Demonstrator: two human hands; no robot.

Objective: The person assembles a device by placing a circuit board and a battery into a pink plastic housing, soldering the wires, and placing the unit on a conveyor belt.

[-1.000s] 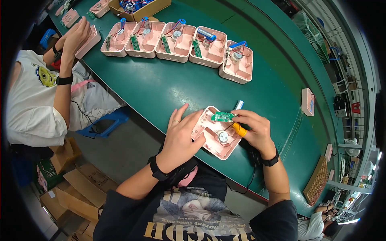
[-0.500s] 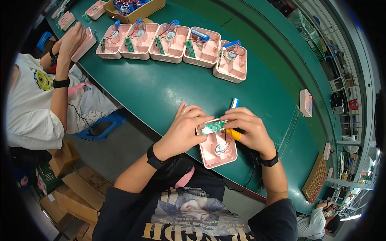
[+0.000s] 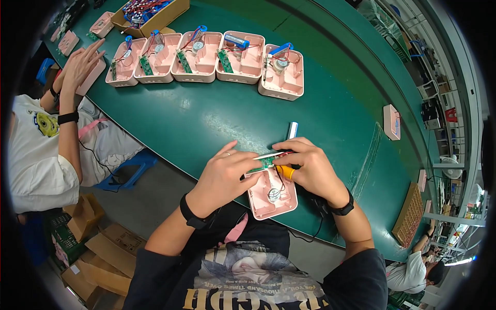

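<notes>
In front of me a pink plastic housing lies open side up at the table's near edge. A round silver part with dark wires sits inside it. My left hand pinches the left end of a green circuit board at the housing's far end. The fingers of my right hand close on the board's right end, beside red and black wires. A yellow cover is on one right-hand finger. Just beyond that hand lies a blue and white cylindrical battery.
Across the green table stands a row of several pink housings with boards and blue batteries. A cardboard box of blue parts is behind. At left a co-worker's hands touch another housing. A brown grid tray lies at right.
The view has shifted a little. The board has tilted, so less of its green face shows, and my fingers are closer around it. The co-worker's hand has opened out over its housing.
</notes>
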